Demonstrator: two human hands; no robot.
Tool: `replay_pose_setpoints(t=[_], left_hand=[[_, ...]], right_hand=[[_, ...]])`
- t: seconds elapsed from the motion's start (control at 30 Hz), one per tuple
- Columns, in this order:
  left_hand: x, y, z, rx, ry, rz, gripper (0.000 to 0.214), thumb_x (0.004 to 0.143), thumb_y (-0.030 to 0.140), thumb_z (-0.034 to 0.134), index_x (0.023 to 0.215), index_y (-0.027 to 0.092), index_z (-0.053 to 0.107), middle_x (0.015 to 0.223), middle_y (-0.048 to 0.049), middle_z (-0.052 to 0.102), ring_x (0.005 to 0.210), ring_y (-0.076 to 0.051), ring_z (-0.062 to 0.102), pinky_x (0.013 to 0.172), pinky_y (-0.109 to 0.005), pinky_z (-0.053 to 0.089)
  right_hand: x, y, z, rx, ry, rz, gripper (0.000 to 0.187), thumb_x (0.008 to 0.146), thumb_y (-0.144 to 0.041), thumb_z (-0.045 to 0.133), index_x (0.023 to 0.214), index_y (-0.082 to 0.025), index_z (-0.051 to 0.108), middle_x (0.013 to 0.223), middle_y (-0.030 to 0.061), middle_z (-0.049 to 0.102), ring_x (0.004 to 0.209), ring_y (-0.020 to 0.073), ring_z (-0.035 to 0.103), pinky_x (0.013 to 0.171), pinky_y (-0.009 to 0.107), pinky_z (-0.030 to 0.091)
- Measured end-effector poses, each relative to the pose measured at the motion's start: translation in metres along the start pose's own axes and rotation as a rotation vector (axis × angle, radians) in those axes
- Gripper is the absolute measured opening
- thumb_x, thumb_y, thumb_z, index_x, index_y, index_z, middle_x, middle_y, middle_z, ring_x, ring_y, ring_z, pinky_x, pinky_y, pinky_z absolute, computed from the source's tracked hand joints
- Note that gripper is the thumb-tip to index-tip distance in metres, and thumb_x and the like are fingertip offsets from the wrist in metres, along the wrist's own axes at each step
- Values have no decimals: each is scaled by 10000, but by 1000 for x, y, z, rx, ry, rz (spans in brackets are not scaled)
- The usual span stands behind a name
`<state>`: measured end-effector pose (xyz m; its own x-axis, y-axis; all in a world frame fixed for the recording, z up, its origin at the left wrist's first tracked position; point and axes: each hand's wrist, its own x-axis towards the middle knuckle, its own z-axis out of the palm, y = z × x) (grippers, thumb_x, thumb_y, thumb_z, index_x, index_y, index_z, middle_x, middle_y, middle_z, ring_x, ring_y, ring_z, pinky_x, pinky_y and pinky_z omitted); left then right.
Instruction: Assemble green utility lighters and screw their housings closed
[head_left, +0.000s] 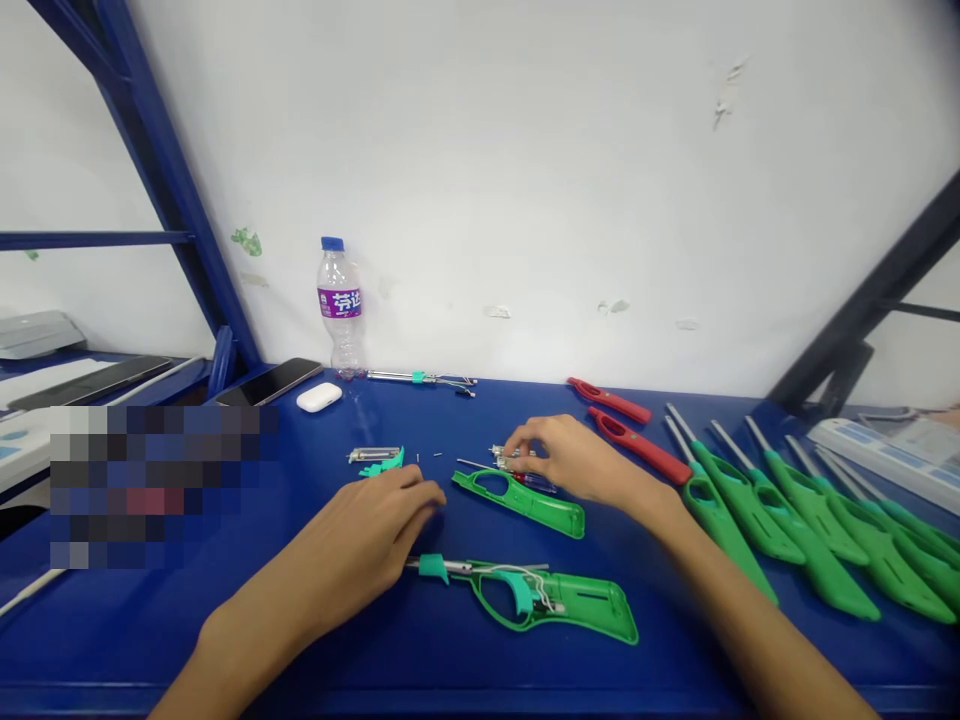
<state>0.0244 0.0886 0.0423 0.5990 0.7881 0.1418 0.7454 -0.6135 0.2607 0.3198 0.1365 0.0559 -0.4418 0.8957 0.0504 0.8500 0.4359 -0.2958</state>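
Note:
My left hand (386,525) is at the middle of the blue table, its fingers curled and their tips mostly hidden. Just past it lie a teal plastic piece (386,462) and a small metal-and-clear part (375,454). In front of it is an opened green lighter half (592,605) with a metal tube (457,567), teal trigger (519,590) and white wires. My right hand (559,455) closes its fingertips on a small metallic part (499,455), partly covered by the fingers. Below it lie a bare green lighter shell half (540,505) and a screwdriver (536,482).
Several assembled green lighters (787,520) lie at right, beside red shell pieces (645,450). Along the wall are a bottle (345,330), a metal rod assembly (420,378), a white earbud case (319,397) and a phone (271,382). Blue frame posts (161,170) flank the table.

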Motion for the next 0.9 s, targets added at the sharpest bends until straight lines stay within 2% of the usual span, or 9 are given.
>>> replay_pose_setpoints(t=[0.13, 0.23, 0.4, 0.47, 0.53, 0.63, 0.73, 0.8, 0.9], left_hand=[[2, -5, 3, 41, -5, -6, 496, 1085, 153, 349, 1444, 263, 674, 1159, -94, 688, 866, -229, 725, 781, -349, 563], [2, -9, 6, 42, -27, 25, 492, 1075, 137, 377, 1367, 311, 733, 1120, -65, 683, 843, -202, 723, 754, -310, 550], [2, -14, 9, 55, -1, 7, 440, 1108, 203, 374, 1251, 290, 780, 1110, -65, 712, 926, -220, 745, 853, -325, 570], [1, -15, 11, 71, 10, -20, 435, 1118, 258, 375, 1379, 298, 721, 1190, -79, 719, 996, -255, 753, 901, -367, 584], [0, -15, 14, 92, 18, -50, 488, 1128, 321, 350, 1555, 293, 585, 1304, -113, 697, 1070, -302, 750, 909, -418, 597], [-2, -13, 19, 128, 13, -83, 561, 1123, 331, 294, 1647, 238, 473, 1357, -177, 661, 1084, -351, 755, 861, -466, 615], [-1, -10, 22, 156, 7, -100, 558, 1114, 312, 298, 1620, 234, 520, 1272, -174, 683, 973, -340, 777, 800, -459, 619], [2, -9, 20, 170, 10, -114, 524, 1113, 307, 326, 1555, 260, 605, 1227, -152, 703, 913, -319, 782, 758, -427, 612], [6, -7, 15, 190, 18, -122, 433, 1106, 298, 405, 1323, 280, 780, 1138, -106, 734, 918, -292, 780, 747, -374, 590]], right_hand=[[3, 5, 6, -69, -13, 46, 277, 1046, -396, 701, 1224, -184, 706, 1230, 79, 728, 1049, 224, 725, 921, 440, 621], [4, 6, 8, -98, -29, 48, 293, 1048, -394, 699, 1251, -182, 697, 1245, 82, 723, 1046, 224, 728, 913, 439, 626], [4, 1, 11, -122, 11, 3, 277, 1047, -369, 703, 1247, -177, 697, 1237, 79, 725, 1040, 222, 730, 903, 433, 631], [3, -1, 12, -128, 53, -11, 254, 1051, -357, 700, 1224, -172, 700, 1206, 71, 729, 999, 209, 733, 877, 415, 634], [1, -4, 11, -132, 111, -21, 233, 1060, -352, 684, 1205, -170, 700, 1188, 65, 727, 959, 194, 727, 852, 397, 632], [-1, -8, 8, -126, 184, -45, 200, 1097, -332, 615, 1178, -172, 702, 1170, 62, 721, 873, 172, 708, 788, 356, 601], [-2, -11, 7, -128, 243, -59, 208, 1117, -296, 543, 1176, -184, 708, 1207, 87, 708, 786, 168, 686, 687, 321, 516], [-2, -11, 7, -133, 277, -61, 221, 1117, -285, 518, 1193, -191, 704, 1248, 104, 692, 749, 166, 670, 637, 315, 457], [-2, -11, 8, -138, 309, -64, 227, 1112, -279, 506, 1192, -186, 696, 1259, 109, 677, 702, 153, 640, 599, 312, 406]])
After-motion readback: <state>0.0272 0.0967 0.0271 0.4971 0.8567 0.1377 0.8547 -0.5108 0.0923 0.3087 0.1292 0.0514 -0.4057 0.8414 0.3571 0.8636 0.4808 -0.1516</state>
